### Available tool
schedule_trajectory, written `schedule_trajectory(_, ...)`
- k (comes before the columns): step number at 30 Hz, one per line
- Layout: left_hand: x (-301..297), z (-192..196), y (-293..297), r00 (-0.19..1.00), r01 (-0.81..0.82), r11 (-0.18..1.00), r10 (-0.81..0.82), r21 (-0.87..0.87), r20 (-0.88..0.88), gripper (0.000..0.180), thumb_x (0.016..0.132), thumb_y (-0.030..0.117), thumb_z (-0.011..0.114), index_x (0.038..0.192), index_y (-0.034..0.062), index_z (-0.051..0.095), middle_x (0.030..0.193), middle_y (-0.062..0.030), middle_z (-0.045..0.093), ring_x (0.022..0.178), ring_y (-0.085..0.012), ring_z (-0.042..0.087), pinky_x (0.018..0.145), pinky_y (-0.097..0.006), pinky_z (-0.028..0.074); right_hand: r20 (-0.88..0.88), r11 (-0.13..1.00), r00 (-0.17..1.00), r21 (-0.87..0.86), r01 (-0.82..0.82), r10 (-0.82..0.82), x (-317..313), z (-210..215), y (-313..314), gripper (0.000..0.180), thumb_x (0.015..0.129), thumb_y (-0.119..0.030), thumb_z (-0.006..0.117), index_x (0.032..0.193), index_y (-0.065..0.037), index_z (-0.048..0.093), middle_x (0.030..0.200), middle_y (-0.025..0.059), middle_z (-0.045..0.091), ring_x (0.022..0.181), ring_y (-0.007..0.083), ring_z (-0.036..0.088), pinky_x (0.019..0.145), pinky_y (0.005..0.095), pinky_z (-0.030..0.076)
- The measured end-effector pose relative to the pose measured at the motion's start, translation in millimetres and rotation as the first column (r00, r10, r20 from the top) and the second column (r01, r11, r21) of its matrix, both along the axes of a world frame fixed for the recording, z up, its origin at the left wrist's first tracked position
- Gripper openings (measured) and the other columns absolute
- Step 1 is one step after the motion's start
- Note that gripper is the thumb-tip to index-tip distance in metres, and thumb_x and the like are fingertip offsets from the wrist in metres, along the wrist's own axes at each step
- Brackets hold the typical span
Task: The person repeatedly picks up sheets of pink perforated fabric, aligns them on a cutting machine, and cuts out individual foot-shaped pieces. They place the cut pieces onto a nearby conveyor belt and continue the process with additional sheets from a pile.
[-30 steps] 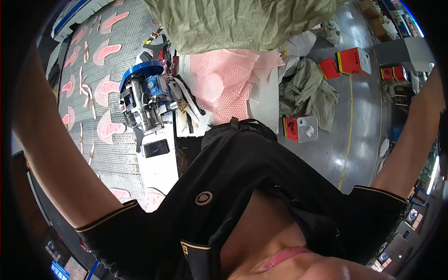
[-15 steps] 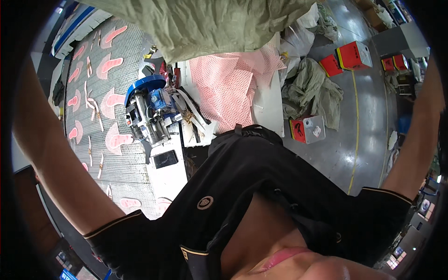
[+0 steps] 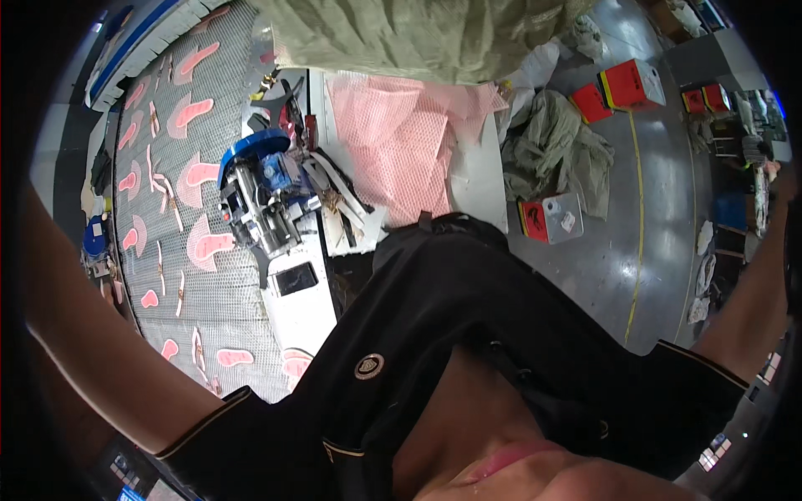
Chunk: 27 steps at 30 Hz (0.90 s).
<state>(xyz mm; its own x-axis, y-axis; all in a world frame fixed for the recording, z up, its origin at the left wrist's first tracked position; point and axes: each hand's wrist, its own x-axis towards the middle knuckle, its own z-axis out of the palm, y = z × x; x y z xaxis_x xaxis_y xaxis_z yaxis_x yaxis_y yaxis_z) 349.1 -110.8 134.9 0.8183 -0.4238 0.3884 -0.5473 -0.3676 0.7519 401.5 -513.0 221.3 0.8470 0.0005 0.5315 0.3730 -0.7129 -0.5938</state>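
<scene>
I am showing two bare arms (image 3: 109, 359); I am facing one blue-wheeled machine (image 3: 263, 200), one dark-screened device (image 3: 296, 279), one pile of pink mesh (image 3: 393, 150) and two olive-green sheets (image 3: 443, 37); at least ten pink sole-shaped pieces (image 3: 212, 242) are lying leftward; at least three red-faced boxes (image 3: 551, 218) are standing rightward.

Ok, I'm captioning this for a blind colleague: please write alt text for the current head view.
A person in black holds both arms wide, hands out of view, with olive material across the top. Pink mesh lies on a white surface; to its left are a metal device and pink pieces on grey matting.
</scene>
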Motion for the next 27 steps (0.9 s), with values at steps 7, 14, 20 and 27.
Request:
schedule_trajectory(7,1,-2,-10,0.999,0.048,0.999,-0.048,-0.013,-0.007,0.051,0.085,0.011,0.051,0.133,-0.0013,0.037,0.121,-0.0200,0.047,0.107,-0.0291,0.047,0.094,-0.036,0.037,-0.015,0.999,0.999,-0.013,0.039,-0.039,-16,-2,-6,0.048,0.078,-0.035,0.076,0.106,0.000,0.058,0.100,0.0050,0.061,0.089,0.0160,0.057,0.078,0.0295,0.045)
schedule_trajectory(14,-3,0,-12,0.999,0.049,0.999,-0.049,-0.004,-0.008,0.054,0.085,0.012,0.051,0.134,-0.0011,0.035,0.124,-0.0208,0.046,0.110,-0.0302,0.045,0.096,-0.037,0.035,-0.027,1.000,0.999,-0.009,0.028,-0.028,-21,-6,-1,0.051,0.077,-0.035,0.077,0.109,0.001,0.057,0.103,0.0055,0.060,0.092,0.0165,0.057,0.080,0.0299,0.045)
schedule_trajectory(20,-5,-2,-13,0.999,0.036,0.999,-0.036,0.010,-0.010,0.055,0.085,0.012,0.051,0.136,-0.0010,0.034,0.127,-0.0214,0.044,0.114,-0.0312,0.044,0.098,-0.038,0.034,-0.022,1.000,1.000,0.000,-0.005,0.005,-19,-8,5,0.054,0.076,-0.035,0.078,0.111,0.001,0.057,0.106,0.0060,0.060,0.094,0.0169,0.057,0.081,0.0303,0.045)
schedule_trajectory(27,-14,2,-9,1.000,0.028,1.000,-0.028,0.004,-0.014,0.058,0.085,0.012,0.051,0.138,-0.0008,0.032,0.130,-0.0222,0.043,0.117,-0.0323,0.043,0.101,-0.039,0.033,-0.019,1.000,1.000,0.004,-0.017,0.017,-20,-6,7,0.057,0.075,-0.036,0.079,0.113,0.001,0.056,0.108,0.0065,0.060,0.096,0.0174,0.057,0.083,0.0307,0.045)
